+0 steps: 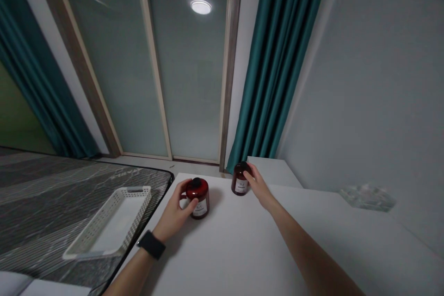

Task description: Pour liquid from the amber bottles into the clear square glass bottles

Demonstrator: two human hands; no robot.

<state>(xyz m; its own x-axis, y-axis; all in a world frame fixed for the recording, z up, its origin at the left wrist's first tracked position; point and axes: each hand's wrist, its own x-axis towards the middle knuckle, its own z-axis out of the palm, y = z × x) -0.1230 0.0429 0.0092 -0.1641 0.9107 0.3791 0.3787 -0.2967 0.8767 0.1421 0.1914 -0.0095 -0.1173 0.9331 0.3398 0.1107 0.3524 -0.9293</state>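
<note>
Two dark red, rounded jars with black knobs on top and white labels are at the far end of the white table [239, 245]. My left hand [178, 208] is wrapped round the left jar [199, 198], which has a red loop handle on its left side. Fingers and thumb press on its two sides. My right hand [256, 182] grips the right jar [240, 180] from its right side, near the table's back edge. Both jars look upright. Whether the right jar touches the tabletop I cannot tell.
On the left, a white perforated basket [81, 254] lies on a dark grey striped mattress [41, 194]. A clear crinkled plastic item [367, 196] sits at the right by the wall. Behind the table are a white cabinet [274, 169], a teal curtain [274, 64] and sliding glass doors [190, 83].
</note>
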